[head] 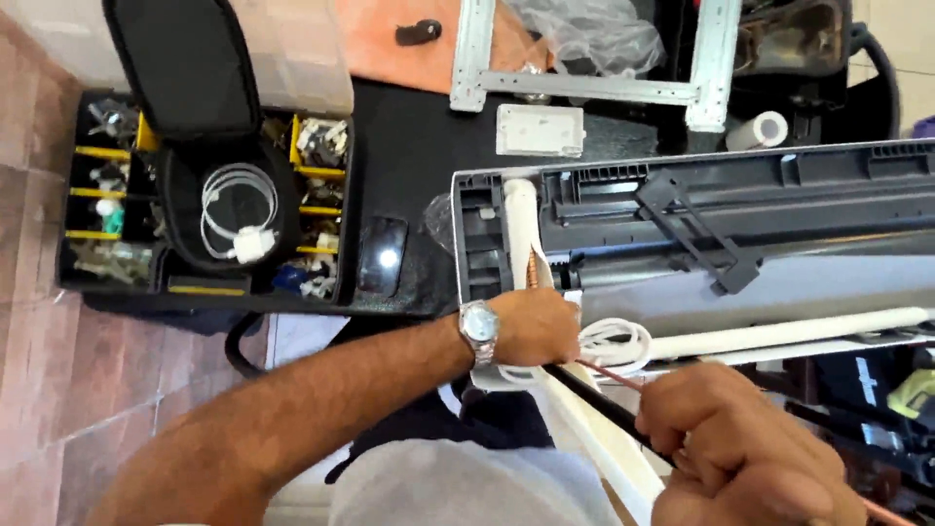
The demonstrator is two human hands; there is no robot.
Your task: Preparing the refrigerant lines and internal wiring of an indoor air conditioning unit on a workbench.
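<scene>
My left hand (534, 327), with a silver wristwatch (478, 327) on its wrist, grips the copper pipe (533, 268) and white insulated tube (519, 209) where they leave the back of a grey air-conditioner indoor unit (779, 185). My right hand (740, 443) is closed around the bundle of a black cable (594, 397), a thin copper pipe and a white insulated tube (604, 443) near the bottom right. A coil of white cable (618, 343) sits between the two hands.
A black organiser box (107, 282) with yellow dividers and small fittings lies at left, with a black pouch (180, 209) holding a white coiled cable in it. A metal mounting bracket (584, 86), white plate (540, 130), tape roll (762, 130), plastic bag (594, 34) and dark phone (382, 255) lie on the black surface.
</scene>
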